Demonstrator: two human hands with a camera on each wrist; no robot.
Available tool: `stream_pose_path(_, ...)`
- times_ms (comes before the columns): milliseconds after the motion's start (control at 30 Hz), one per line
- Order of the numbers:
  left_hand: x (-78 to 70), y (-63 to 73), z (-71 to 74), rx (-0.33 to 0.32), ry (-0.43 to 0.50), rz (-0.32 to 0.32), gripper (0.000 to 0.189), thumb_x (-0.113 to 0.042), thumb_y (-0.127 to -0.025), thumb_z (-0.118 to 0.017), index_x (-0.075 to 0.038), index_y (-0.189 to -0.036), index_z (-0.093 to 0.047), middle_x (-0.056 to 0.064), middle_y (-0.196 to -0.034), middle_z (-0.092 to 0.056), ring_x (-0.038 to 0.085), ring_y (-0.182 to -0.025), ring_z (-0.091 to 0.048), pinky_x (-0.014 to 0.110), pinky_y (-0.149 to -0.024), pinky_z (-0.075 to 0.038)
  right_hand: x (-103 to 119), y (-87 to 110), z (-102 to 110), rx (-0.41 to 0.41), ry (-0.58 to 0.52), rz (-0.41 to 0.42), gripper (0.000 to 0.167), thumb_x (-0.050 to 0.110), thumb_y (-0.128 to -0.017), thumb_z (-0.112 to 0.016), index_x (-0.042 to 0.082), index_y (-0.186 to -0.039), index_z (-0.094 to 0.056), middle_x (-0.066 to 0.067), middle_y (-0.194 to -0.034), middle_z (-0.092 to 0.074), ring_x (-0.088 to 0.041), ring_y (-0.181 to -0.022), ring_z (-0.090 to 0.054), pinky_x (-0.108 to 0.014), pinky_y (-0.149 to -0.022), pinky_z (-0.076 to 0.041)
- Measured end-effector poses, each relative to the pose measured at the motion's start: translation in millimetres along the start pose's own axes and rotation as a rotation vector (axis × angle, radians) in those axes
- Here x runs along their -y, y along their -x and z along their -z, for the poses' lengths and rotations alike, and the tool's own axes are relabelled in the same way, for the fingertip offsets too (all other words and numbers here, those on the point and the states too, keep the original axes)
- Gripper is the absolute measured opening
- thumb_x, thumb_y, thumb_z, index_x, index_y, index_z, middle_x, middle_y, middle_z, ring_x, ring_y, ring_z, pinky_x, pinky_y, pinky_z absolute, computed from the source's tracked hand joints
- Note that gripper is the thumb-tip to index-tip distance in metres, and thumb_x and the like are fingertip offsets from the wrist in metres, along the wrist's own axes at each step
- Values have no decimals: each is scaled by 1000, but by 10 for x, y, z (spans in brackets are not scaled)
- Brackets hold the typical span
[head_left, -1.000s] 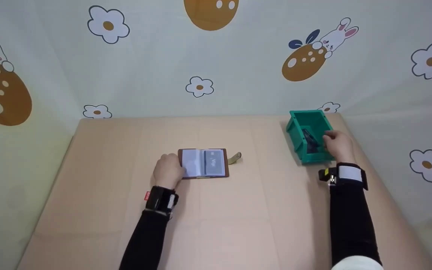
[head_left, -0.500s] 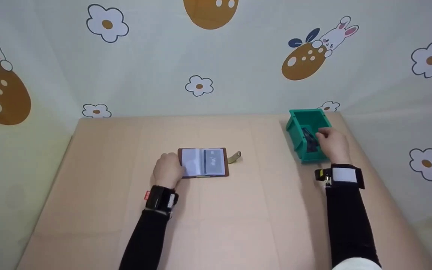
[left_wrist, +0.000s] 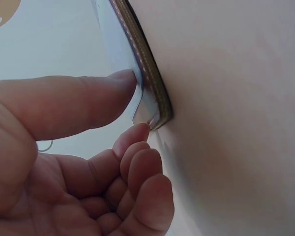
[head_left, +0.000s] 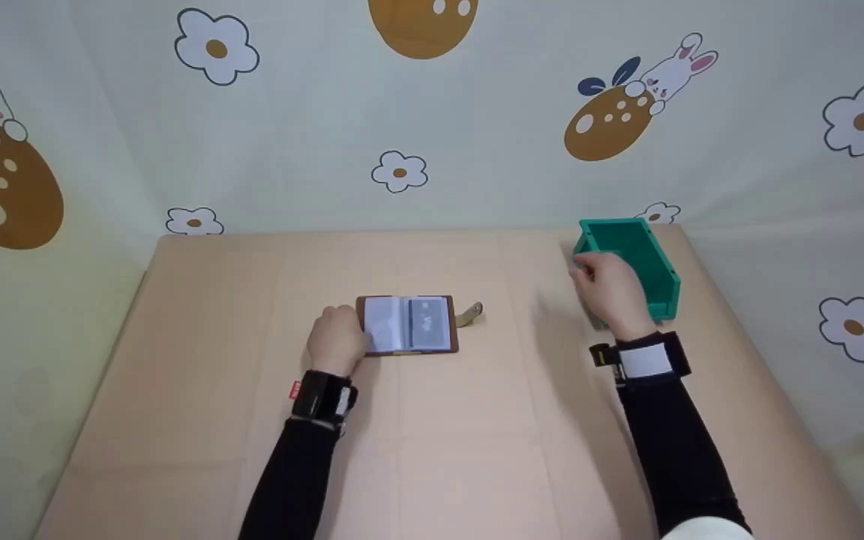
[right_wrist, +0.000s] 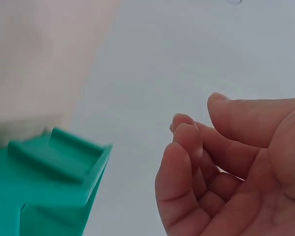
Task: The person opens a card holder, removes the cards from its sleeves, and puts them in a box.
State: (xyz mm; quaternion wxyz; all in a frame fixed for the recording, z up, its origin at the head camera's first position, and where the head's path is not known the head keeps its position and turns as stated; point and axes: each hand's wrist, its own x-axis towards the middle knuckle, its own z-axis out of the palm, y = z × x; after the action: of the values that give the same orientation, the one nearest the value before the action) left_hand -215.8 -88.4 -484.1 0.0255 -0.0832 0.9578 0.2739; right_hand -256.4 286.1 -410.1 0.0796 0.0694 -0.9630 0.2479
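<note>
An open brown card holder (head_left: 453, 326) lies on the table, with clear sleeves and a grey card (head_left: 429, 325) printed "Vip" on its right side. Its strap (head_left: 470, 314) sticks out to the right. My left hand (head_left: 336, 341) pinches the holder's left edge; in the left wrist view the thumb (left_wrist: 103, 93) presses on the sleeve and the index fingertip touches the lower corner. My right hand (head_left: 616, 294) hovers at the left front of the green bin (head_left: 655, 277), fingers loosely curled, thumb apart from them, and nothing between them in the right wrist view.
A beige cloth-covered table (head_left: 312, 270) carries everything. The bin stands near its back right corner, its left inside hidden by my right hand. Behind and at both sides hang patterned curtains (head_left: 297, 150).
My right hand has moved left, from the bin's right side across to its left front, and now covers the dark item seen inside earlier. The left hand and card holder stay put.
</note>
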Motion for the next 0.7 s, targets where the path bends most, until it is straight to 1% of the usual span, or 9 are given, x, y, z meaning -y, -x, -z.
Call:
stream_pose_path(133,-4,3,-3,0,-2,-4,20,0,-78,-67,10,-95,-69,21,-90,-64,33,-82,-61,46,-73,-50,188,37,-163,18,20,84,28,11,-97,-63,-7,-117,-67,-21,-98,-66,-32,-84,-61,-46,-74,-50)
stream_pose_path(167,-6,4,-3,-1,-4,-6,20,0,-78,-67,10,-95,-69,21,-91,-64,33,-82,-61,47,-73,-50,235,47,-209,26,26,107,29,11,-96,-64,-7,-119,-66,-21,-100,-66,-32,-86,-62,-46,-75,-51)
stream_pose_path(267,-12,10,4,-6,-13,-10,21,-1,-78,-67,10,-96,-68,22,-92,-63,35,-83,-61,48,-74,-50,390,70,-356,71,51,152,29,12,-95,-66,-6,-118,-67,-20,-100,-67,-32,-87,-63,-45,-76,-52)
stream_pose_path(467,-22,9,9,12,-17,5,24,-2,-79,-68,10,-100,-67,21,-94,-62,35,-87,-60,48,-77,-49,670,67,-676,182,116,158,28,16,-94,-68,-2,-116,-69,-14,-95,-65,-26,-84,-61,-40,-76,-51)
stream_pose_path(600,-16,8,13,11,-15,5,25,-2,-79,-67,10,-101,-67,22,-95,-61,35,-87,-61,49,-77,-50,788,47,-880,212,128,187,24,13,-92,-69,0,-112,-72,-11,-93,-66,-24,-83,-62,-39,-76,-51)
stream_pose_path(700,-11,6,15,3,-25,-5,22,-2,-79,-68,9,-98,-68,22,-94,-62,36,-87,-61,49,-76,-50,857,31,-1002,227,121,214,23,9,-89,-69,2,-110,-73,-9,-92,-66,-23,-83,-63,-38,-78,-52)
